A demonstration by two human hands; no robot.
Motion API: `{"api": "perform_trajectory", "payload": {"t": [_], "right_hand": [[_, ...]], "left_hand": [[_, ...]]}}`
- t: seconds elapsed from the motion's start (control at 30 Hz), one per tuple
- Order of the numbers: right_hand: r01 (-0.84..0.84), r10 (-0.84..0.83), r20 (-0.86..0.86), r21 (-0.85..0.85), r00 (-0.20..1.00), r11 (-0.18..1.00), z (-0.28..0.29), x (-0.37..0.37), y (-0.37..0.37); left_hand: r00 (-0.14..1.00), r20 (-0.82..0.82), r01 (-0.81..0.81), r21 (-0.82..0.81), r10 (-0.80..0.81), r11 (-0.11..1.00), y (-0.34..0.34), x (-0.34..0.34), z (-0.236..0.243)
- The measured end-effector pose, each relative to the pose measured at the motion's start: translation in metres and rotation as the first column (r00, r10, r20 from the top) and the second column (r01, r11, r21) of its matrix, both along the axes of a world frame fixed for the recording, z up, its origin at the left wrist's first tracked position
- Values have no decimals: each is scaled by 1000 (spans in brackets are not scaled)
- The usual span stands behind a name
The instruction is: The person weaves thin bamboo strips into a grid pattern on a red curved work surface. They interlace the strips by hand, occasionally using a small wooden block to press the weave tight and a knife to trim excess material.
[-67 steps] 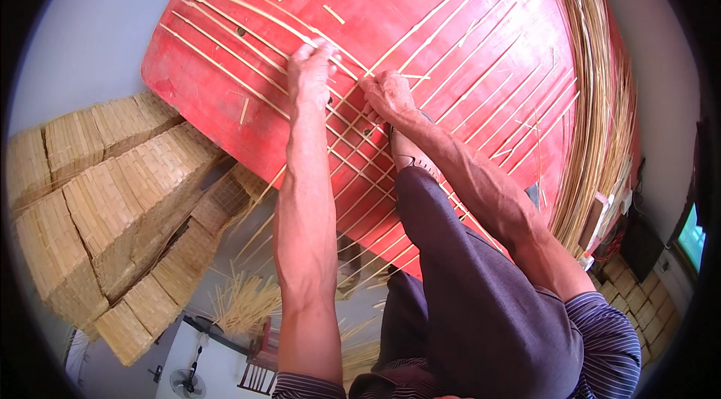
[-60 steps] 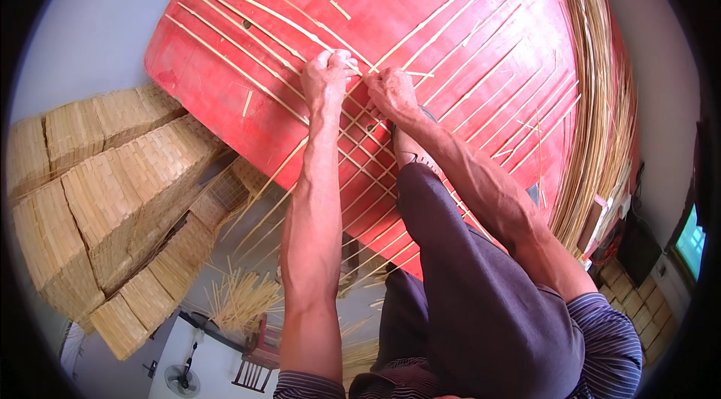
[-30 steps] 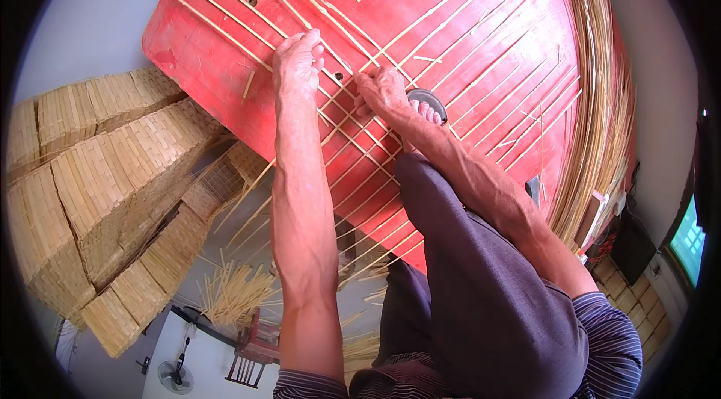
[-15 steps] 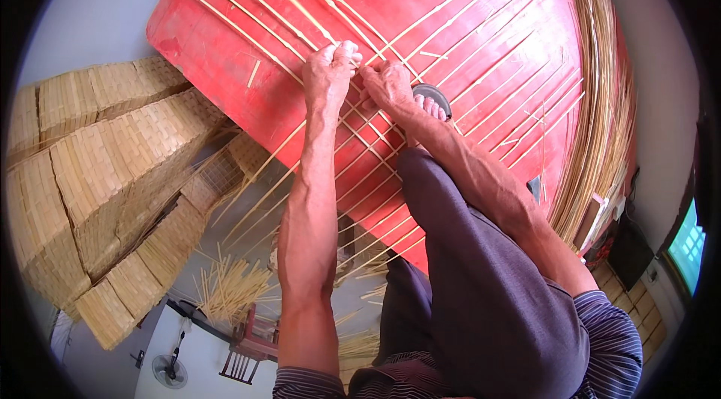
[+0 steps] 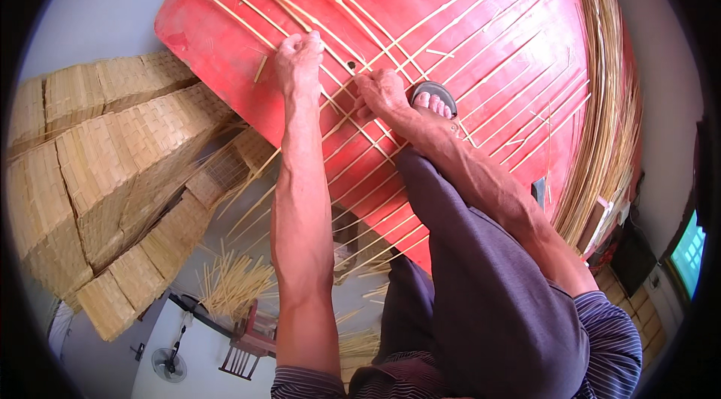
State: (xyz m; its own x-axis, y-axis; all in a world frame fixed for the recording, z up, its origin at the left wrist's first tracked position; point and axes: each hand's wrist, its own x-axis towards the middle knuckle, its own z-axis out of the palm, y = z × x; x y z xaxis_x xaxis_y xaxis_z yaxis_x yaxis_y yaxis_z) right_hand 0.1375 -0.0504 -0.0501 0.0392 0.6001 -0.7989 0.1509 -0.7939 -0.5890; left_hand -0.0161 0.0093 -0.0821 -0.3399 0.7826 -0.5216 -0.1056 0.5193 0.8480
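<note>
Thin bamboo strips [image 5: 451, 7] lie crossed in an open lattice over a red board [image 5: 188, 23]. My left hand [image 5: 299, 61] is closed on one of the strips running toward the upper left, its fingertips curled under and partly hidden. To its right and slightly nearer, my right hand [image 5: 383, 95] is closed with the fingers bent down at the crossings of the lattice. What lies between those fingers is covered by the hand, so I cannot make it out. My sandaled foot [image 5: 433, 104] presses on the strips right beside my right hand.
Woven bamboo pieces [image 5: 128, 151] are stacked at the left. A long bundle of strips [image 5: 601, 98] curves along the board's right side. Short loose strips [image 5: 236, 282] are heaped below, near a small dark red chair [image 5: 251, 339] and a fan [image 5: 169, 365].
My left hand has moved left, away from my right hand, and a gap has opened between them. The strip that was blurred at the top now lies sharper beside others. My right hand stays nearly in place.
</note>
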Motion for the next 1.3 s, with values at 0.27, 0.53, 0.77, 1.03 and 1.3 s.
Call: {"api": "perform_trajectory", "payload": {"t": [0.27, 0.53, 0.77, 1.03, 1.3], "right_hand": [[-51, 44, 94, 68, 995, 996, 1, -3, -3], [-61, 49, 131, 93, 990, 994, 0, -3, -3], [-50, 40, 132, 77, 990, 996, -1, -5, -3], [-92, 74, 161, 108, 984, 990, -10, -4, -4], [-101, 92, 98, 88, 991, 991, -4, -5, -8]], "left_hand": [[940, 18, 340, -76, -339, 937, -25, 8, 23], [867, -346, 415, 103, -359, 904, -46, 20, 24], [824, -452, 444, 144, -340, 884, -58, 26, 32], [732, -541, 531, 74, -413, 844, -66, 31, 40], [987, -91, 128, -29, -131, 991, -35, -1, 42]]}}
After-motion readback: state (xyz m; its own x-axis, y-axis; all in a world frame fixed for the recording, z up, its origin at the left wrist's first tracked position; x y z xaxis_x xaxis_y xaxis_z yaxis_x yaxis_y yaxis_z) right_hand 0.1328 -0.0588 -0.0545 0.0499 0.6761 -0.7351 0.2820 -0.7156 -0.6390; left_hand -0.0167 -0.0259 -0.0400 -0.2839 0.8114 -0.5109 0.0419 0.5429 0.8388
